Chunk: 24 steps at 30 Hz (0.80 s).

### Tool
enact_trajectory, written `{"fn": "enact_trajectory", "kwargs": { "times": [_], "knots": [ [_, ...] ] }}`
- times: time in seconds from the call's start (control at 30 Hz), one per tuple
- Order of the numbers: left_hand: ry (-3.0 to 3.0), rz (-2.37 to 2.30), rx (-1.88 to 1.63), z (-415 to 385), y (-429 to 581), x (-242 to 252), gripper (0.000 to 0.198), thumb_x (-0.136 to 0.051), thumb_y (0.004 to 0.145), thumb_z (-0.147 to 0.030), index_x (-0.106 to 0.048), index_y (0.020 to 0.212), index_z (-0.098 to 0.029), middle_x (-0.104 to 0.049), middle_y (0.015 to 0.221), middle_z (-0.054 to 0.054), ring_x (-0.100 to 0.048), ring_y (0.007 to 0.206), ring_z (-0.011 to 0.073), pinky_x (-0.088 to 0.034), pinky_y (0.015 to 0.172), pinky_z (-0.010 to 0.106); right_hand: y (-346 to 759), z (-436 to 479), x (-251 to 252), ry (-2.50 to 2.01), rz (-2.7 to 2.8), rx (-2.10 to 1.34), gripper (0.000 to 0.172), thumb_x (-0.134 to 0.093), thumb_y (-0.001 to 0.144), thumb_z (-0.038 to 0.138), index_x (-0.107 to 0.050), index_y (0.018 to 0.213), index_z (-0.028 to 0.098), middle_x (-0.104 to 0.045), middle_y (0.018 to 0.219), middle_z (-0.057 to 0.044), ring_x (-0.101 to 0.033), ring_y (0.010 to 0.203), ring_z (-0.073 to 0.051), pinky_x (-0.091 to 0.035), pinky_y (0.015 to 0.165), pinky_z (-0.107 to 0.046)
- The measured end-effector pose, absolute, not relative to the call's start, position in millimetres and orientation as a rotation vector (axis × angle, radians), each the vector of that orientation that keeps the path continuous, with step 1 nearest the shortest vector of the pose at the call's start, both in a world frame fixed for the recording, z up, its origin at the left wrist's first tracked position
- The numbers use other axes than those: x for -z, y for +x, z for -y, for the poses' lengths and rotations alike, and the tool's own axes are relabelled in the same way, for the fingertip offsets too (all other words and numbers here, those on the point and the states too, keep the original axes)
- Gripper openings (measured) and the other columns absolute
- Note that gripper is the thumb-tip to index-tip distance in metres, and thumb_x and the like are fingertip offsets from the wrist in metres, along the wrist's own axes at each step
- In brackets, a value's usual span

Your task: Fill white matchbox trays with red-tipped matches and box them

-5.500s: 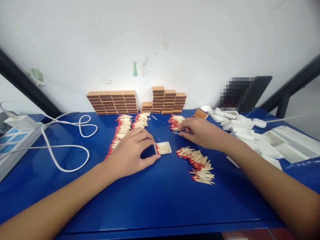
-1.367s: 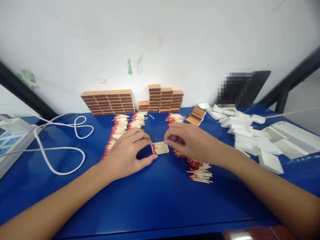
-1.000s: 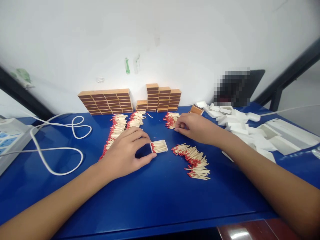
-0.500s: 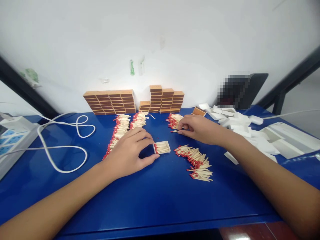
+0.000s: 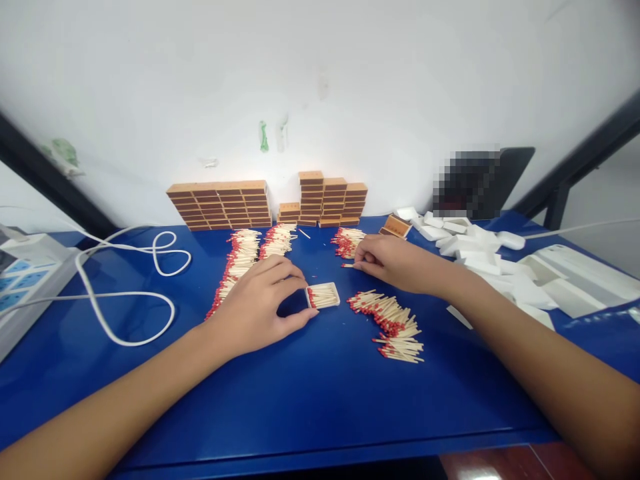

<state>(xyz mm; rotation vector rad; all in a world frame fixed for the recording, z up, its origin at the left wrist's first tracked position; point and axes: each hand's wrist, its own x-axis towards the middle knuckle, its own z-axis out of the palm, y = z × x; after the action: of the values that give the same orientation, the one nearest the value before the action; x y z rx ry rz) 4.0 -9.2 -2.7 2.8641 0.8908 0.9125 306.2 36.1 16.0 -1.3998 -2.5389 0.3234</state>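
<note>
A small white matchbox tray (image 5: 330, 303) with red-headed matches in it lies on the blue table. My left hand (image 5: 267, 303) holds the tray's left end between thumb and fingers. Further right, my right hand (image 5: 383, 260) pinches a match (image 5: 347, 266), its red head pointing left. Just behind those fingertips is a pile of matches (image 5: 347, 241). Another bunch of matches (image 5: 393, 317) curves across the table in front of my right hand. Two long rows of matches, one on the left (image 5: 240, 257) and one beside it (image 5: 278, 239), lie beyond my left hand, which partly covers them.
Stacked matchboxes (image 5: 220, 205) line the wall, with a second stack (image 5: 333, 199) to their right. A brown matchbox sleeve (image 5: 397, 226) lies near heaped white trays (image 5: 480, 243). White cable (image 5: 135, 293) loops at left beside a power strip (image 5: 25, 280).
My right hand has shifted very slightly left and down, with the match still pinched. My left hand and the tray stay where they were.
</note>
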Motion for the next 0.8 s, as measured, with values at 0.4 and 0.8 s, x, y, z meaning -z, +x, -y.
{"fn": "enact_trajectory", "kwargs": {
  "times": [0.4,0.8],
  "knots": [
    [2.869,-0.891,-0.888,9,4,2,0.022,-0.074,0.097,-0.039,-0.075,0.107,-0.019,-0.075,0.11,0.009,-0.068,0.109,0.0269,-0.059,0.097,0.046,272,3,-24,-1.125,2.519,-0.518,0.017,-0.058,0.106,0.032,-0.064,0.093,0.022,-0.067,0.088,-0.003,-0.056,0.077,-0.017,-0.039,0.067,-0.032],
    [2.868,-0.881,-0.899,10,5,1,0.021,-0.075,0.097,-0.039,-0.075,0.105,-0.019,-0.076,0.109,0.009,-0.068,0.108,0.027,-0.059,0.097,0.046,261,12,-16,-1.094,2.563,-0.452,0.01,-0.058,0.101,0.019,-0.064,0.094,0.021,-0.066,0.096,-0.005,-0.058,0.077,-0.016,-0.041,0.068,-0.03]
  ]
}}
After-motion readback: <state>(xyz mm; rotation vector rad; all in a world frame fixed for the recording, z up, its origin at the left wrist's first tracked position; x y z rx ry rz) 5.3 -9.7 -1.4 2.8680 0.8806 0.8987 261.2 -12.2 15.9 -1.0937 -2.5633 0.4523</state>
